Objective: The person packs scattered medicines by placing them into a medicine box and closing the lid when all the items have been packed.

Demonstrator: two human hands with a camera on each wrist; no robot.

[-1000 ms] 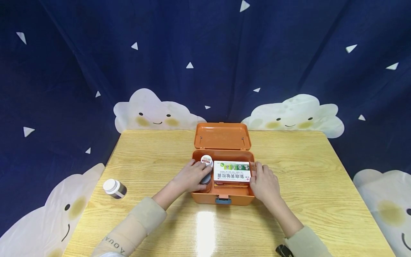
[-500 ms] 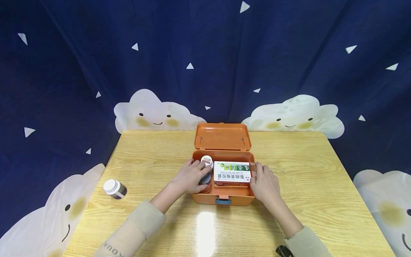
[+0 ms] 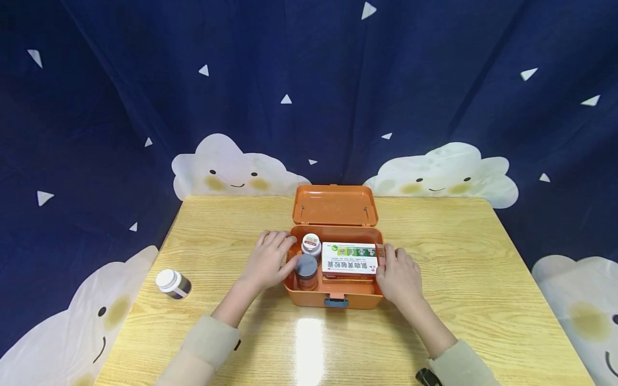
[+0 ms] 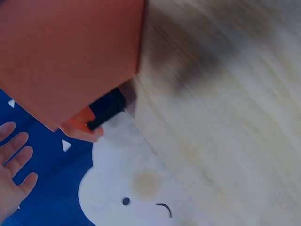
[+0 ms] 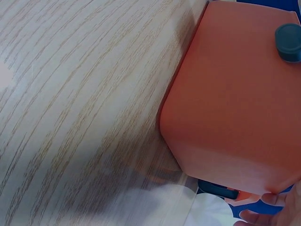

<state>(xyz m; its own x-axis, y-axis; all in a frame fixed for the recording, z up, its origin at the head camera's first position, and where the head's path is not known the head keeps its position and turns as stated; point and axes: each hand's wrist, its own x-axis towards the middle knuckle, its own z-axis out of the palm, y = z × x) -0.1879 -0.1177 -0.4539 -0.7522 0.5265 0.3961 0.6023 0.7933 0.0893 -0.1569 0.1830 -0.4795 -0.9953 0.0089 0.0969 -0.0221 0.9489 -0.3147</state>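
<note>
An orange plastic box (image 3: 299,298) stands on the table with its lid (image 3: 335,205) raised. My left hand (image 3: 267,261) is beside its left wall, fingers spread. Its thumb reaches over the rim near a dark-capped jar (image 3: 307,272) standing inside. In the left wrist view the left hand's fingers (image 4: 15,155) look loosely extended. Behind the jar stands a white-capped bottle (image 3: 311,244). A white medicine carton (image 3: 348,259) lies on top of other packaging, filling the right part of the box. My right hand (image 3: 401,276) holds the right rim.
A white-lidded bottle with a dark label (image 3: 173,284) stands on the table (image 3: 232,225) at the left. The box has a blue-grey front latch (image 3: 336,302). A dark blue curtain (image 3: 333,96) with cloud shapes hangs behind the table.
My left hand has come off the dark-capped jar and moved left to the outside of the box's left wall, uncovering the jar. The right hand has stayed put.
</note>
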